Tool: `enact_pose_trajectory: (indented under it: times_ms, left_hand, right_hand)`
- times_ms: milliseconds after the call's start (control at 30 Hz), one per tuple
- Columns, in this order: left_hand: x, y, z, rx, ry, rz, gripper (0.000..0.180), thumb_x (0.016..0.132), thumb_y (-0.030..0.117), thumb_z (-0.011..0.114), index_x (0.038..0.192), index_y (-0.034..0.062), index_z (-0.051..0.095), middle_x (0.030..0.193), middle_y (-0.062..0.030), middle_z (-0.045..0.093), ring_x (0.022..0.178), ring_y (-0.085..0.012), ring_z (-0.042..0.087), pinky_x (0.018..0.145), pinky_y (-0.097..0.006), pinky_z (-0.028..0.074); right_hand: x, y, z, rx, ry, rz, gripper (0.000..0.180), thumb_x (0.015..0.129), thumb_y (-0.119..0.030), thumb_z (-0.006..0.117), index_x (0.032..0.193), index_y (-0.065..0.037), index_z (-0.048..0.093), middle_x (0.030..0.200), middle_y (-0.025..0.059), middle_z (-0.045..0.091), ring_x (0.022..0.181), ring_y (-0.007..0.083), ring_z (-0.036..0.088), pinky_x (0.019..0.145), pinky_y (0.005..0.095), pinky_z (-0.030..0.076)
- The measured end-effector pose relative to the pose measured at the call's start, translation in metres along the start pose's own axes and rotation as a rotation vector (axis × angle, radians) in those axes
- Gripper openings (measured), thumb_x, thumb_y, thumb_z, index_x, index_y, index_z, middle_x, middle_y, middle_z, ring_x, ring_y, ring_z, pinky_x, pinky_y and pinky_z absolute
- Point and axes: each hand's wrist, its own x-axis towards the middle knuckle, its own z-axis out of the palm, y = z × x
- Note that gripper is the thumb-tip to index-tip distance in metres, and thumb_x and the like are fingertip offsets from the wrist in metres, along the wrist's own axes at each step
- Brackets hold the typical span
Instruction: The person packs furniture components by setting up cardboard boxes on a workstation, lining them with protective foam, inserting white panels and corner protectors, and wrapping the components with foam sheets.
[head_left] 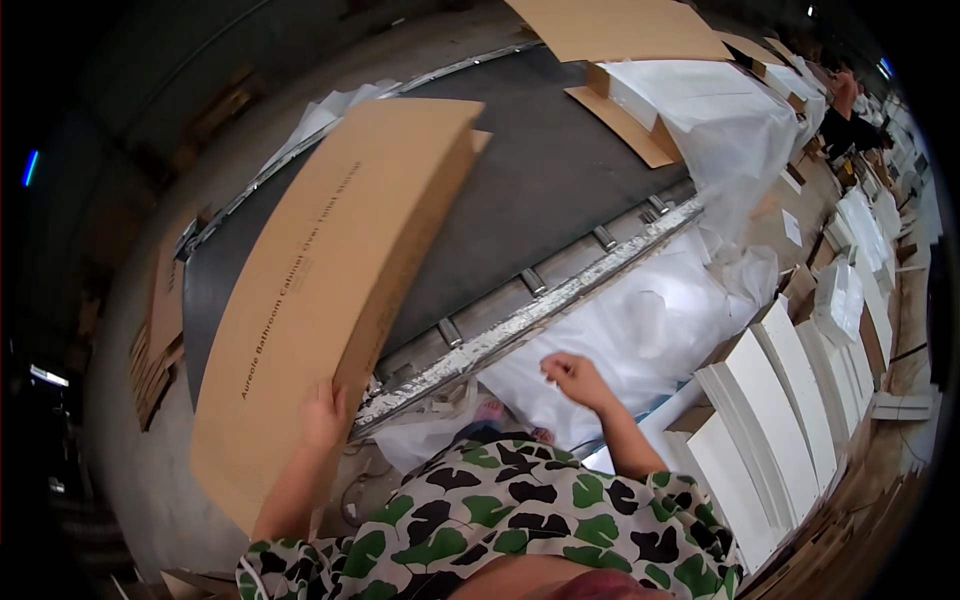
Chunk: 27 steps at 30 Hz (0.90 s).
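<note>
A long brown cardboard carton (300,270) lies aslant on the dark conveyor belt (530,140), its near end overhanging the belt's edge; the left hand (322,412) rests at the carton's near right side, fingers together, though whether they clamp it cannot be told. The right hand (578,380), fingers curled toward the thumb around nothing visible, is above translucent plastic sheeting (640,310) beside the metal side rail (560,297), with a row of white panels (768,405) to its right. The step in hand appears to be steadying or positioning the carton; the next move, so judged, calls for a balanced grip that keeps the overhanging end supported
</note>
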Motion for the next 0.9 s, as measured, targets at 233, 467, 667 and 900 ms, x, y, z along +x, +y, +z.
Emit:
enact_pose_trajectory:
  times_ms: [233, 467, 667, 900]
  left_hand:
    - [-0.042, -0.088, -0.037, 0.046, 0.027, 0.099, 0.029, 0.072, 0.026, 0.070, 0.069, 0.0047, 0.050, 0.065, -0.0130, 0.053, 0.058, -0.0325, 0.052, 0.052, -0.040, 0.042]
    - [-0.027, -0.106, -0.042, 0.064, 0.084, 0.006, 0.044, 0.064, 0.040, 0.074, 0.060, 0.0069, 0.045, 0.058, -0.0100, 0.047, 0.054, -0.0295, 0.049, 0.047, -0.038, 0.039]
    - [-0.030, -0.116, -0.029, -0.010, 0.141, -0.025, 0.050, 0.062, 0.046, 0.073, 0.059, 0.0068, 0.043, 0.056, -0.0102, 0.044, 0.052, -0.0285, 0.047, 0.046, -0.037, 0.037]
    - [0.014, -0.033, -0.074, 0.041, 0.282, 0.234, 0.048, 0.065, 0.037, 0.075, 0.098, 0.0068, 0.059, 0.102, -0.0125, 0.055, 0.094, -0.0326, 0.052, 0.079, -0.042, 0.039]
  right_hand:
    - [0.130, -0.047, -0.052, 0.372, 0.501, 0.047, 0.038, 0.085, -0.037, 0.056, 0.095, 0.000, 0.058, 0.079, 0.0035, 0.058, 0.069, 0.0119, 0.053, 0.061, 0.0247, 0.044]
    - [0.238, -0.045, -0.120, 0.593, 0.457, 0.184, 0.046, 0.079, -0.051, 0.058, 0.092, -0.006, 0.058, 0.083, 0.0025, 0.059, 0.080, 0.0134, 0.054, 0.064, 0.0270, 0.041]
    - [0.261, -0.072, -0.099, 0.669, 0.654, 0.066, 0.020, 0.074, -0.013, 0.067, 0.089, -0.003, 0.058, 0.078, 0.0046, 0.060, 0.060, 0.0163, 0.056, 0.051, 0.0273, 0.043]
    - [0.212, -0.163, -0.163, 0.706, 0.841, -0.005, 0.018, 0.078, -0.011, 0.062, 0.093, -0.003, 0.058, 0.081, 0.0095, 0.064, 0.067, 0.0183, 0.062, 0.056, 0.0295, 0.052]
